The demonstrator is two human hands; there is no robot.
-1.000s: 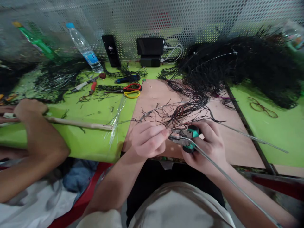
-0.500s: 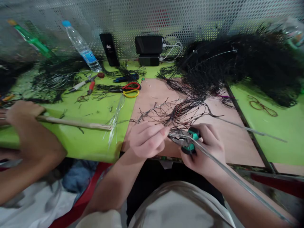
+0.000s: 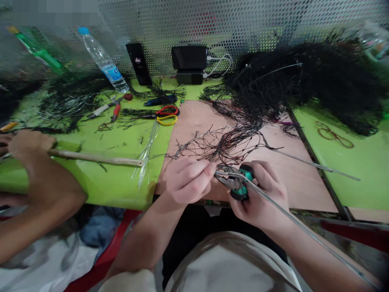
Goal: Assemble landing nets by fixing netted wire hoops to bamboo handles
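At lower centre, the left hand [image 3: 190, 180] seems to pinch the end of a metal wire [image 3: 263, 194]; the right hand [image 3: 264, 209] grips pliers [image 3: 234, 182], whose parted jaws apparently are not clamping it.

Glossy green plastic wraps the grips of the metal pliers [image 3: 232, 178]. At ten o'clock, the water bottle [image 3: 105, 63] is clear, smooth plastic; at nine o'clock, the stick [image 3: 97, 157] looks like matt, pale wood.
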